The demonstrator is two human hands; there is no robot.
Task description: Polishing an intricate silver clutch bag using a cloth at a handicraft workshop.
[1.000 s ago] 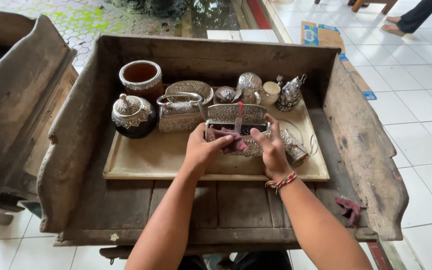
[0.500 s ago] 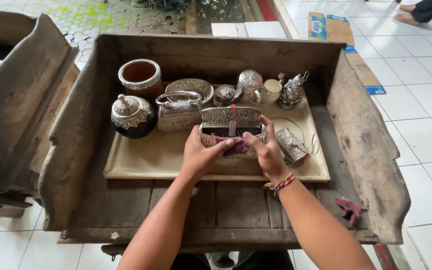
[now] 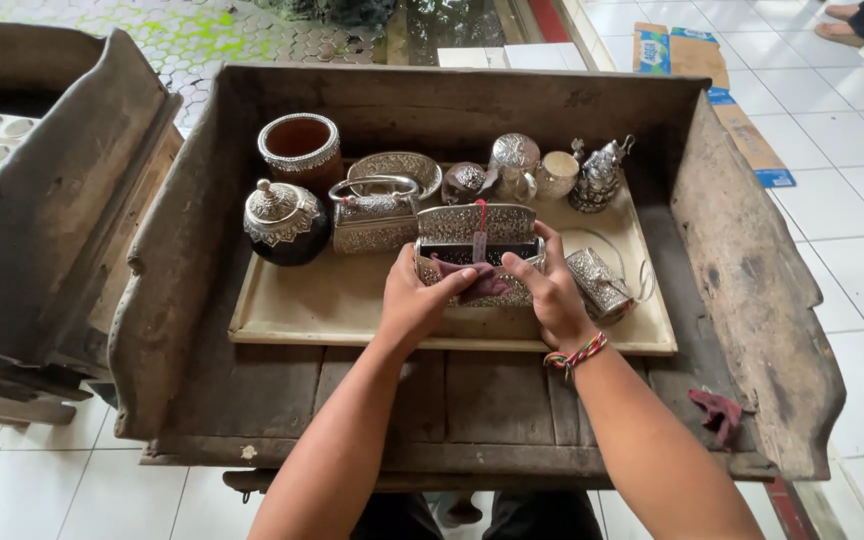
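An ornate silver box (image 3: 479,226) with its lid raised stands near the front of a cream tray (image 3: 332,305). A red tassel hangs at the lid's middle. My left hand (image 3: 418,298) grips the box's front left and presses a dark red cloth (image 3: 477,283) against its front. On the box's right side rests my right hand (image 3: 550,290), thumb on the front wall, fingers up at the rim. A beaded band circles that wrist.
The tray lies in an old wooden trough (image 3: 762,290). Behind the box: a silver-rimmed brown pot (image 3: 299,148), a lidded dark jar (image 3: 282,220), a handled silver casket (image 3: 374,215), an oval dish (image 3: 394,168), a small teapot (image 3: 600,175). A red rag (image 3: 717,412) lies at right.
Both hands have shifted slightly on the box, and the cloth now sits lower on its front. The camera has tilted a little, so the view sits lower.
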